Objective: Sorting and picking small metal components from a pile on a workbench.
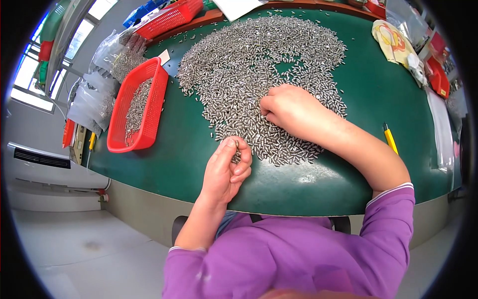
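Tabletop [174,182] was deep green, whitish sheen toward the near side. Metal pieces [269,55] showed silver-grey, a speckled mass against the green. Basket [159,104] at left was bright red; far-left basket [172,21] also red, dotted with rows of holes. Strip [209,18] along the far edge was reddish brown. Cutter [391,139] at right was yellow with a black far tip. Far-right cloth [392,41] bore an orange-red print on pale yellow. Near side, shirt [284,249] was purple, its cuffs [391,192] banded white.
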`<state>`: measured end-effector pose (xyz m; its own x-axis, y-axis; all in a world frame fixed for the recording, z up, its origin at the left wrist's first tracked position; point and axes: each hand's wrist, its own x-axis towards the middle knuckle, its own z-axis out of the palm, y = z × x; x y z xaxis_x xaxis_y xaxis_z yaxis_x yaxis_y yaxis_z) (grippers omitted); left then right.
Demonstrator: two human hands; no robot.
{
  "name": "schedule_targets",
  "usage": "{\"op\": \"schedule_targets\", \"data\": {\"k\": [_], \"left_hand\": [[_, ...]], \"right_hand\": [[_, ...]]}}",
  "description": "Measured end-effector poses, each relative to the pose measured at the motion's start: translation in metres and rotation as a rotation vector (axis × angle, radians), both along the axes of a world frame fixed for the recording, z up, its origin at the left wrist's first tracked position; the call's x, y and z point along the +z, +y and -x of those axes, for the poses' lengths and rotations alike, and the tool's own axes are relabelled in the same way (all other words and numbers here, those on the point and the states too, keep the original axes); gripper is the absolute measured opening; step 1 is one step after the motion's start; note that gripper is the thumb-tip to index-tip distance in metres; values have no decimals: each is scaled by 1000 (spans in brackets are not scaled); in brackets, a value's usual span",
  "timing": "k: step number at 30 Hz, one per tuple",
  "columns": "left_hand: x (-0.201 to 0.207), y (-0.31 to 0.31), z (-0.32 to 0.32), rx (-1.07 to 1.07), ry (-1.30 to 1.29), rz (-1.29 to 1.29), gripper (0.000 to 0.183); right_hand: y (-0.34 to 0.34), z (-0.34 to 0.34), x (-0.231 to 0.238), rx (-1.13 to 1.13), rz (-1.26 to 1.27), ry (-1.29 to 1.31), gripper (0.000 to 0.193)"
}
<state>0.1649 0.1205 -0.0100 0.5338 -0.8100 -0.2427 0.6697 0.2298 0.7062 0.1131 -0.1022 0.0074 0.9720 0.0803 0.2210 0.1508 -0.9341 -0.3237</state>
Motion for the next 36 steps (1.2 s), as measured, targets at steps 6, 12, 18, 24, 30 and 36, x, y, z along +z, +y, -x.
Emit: {"op": "schedule_targets", "data": {"k": [6,12,18,24,30,36], "left_hand": [[-1,1,0,-29,3,59,20],[-3,1,-3,-41,16,107,19],[-3,2,-3,5,22,88,17],[-3,1,-1,16,19,84,22],[-6,5,-4,-26,4,85,20],[-4,1,-1,-19,-34,41,22]], "right_hand": [[10,3,21,69,-190,-271,10],[32,8,20,218,-488,-169,13],[29,11,21,152,-144,-270,26],[12,7,-3,47,-89,-82,21],[10,4,8,18,-32,-204,11],[22,11,28,96,-101,-367,11]]}}
